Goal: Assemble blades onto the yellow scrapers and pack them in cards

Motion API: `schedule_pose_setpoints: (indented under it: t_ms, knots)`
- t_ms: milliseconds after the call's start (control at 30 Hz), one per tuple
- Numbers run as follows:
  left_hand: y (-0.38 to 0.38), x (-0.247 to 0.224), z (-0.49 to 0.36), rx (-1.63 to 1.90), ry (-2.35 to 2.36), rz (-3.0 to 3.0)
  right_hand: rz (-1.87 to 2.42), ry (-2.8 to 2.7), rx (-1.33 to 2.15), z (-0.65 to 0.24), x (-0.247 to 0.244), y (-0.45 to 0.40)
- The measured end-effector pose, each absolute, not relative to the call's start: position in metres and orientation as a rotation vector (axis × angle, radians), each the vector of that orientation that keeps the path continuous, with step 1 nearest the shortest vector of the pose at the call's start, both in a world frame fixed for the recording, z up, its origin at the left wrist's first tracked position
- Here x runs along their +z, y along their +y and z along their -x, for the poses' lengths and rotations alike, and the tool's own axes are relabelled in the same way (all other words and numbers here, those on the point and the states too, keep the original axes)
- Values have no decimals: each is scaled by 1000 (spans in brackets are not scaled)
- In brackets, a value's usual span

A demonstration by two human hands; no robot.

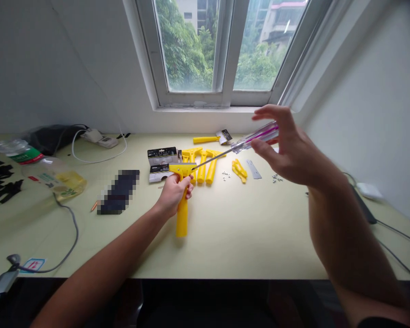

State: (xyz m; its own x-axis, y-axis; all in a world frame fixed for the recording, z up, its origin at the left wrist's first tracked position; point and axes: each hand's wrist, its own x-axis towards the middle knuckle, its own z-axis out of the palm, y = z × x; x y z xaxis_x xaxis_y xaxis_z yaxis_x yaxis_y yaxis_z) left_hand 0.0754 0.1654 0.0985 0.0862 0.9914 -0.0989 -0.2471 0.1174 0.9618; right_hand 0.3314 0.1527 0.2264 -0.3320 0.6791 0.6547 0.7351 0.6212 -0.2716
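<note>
Two hands work mid-frame as I watch remotely: the left hand (174, 196) grips a yellow scraper (182, 214) firmly round its neck, the right hand (290, 150) pinches a clear-handled screwdriver (259, 136) narrowly, its tip steadied at the scraper's head.

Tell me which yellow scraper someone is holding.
The yellow scraper in the left hand; the other yellow scrapers lie on the table.

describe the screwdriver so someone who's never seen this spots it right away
Under the window, above the pale green desk, find the right hand. Its screwdriver stands out from the yellow scrapers below: clear handle, magenta stripe, thin steel shaft.
</note>
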Motion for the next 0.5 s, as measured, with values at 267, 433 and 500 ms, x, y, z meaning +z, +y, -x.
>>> schedule_pose_setpoints:
  t_ms: [267,433,500]
  knots:
    - [165,99,-75,1209,1004,-983,1080,-2076,-27,-329,226,148]
    - [169,95,-71,1230,979,-1029,1124,-2017,-122,-325,226,146]
    - [170,96,-71,1234,984,-1054,1087,-2048,-75,-326,225,149]
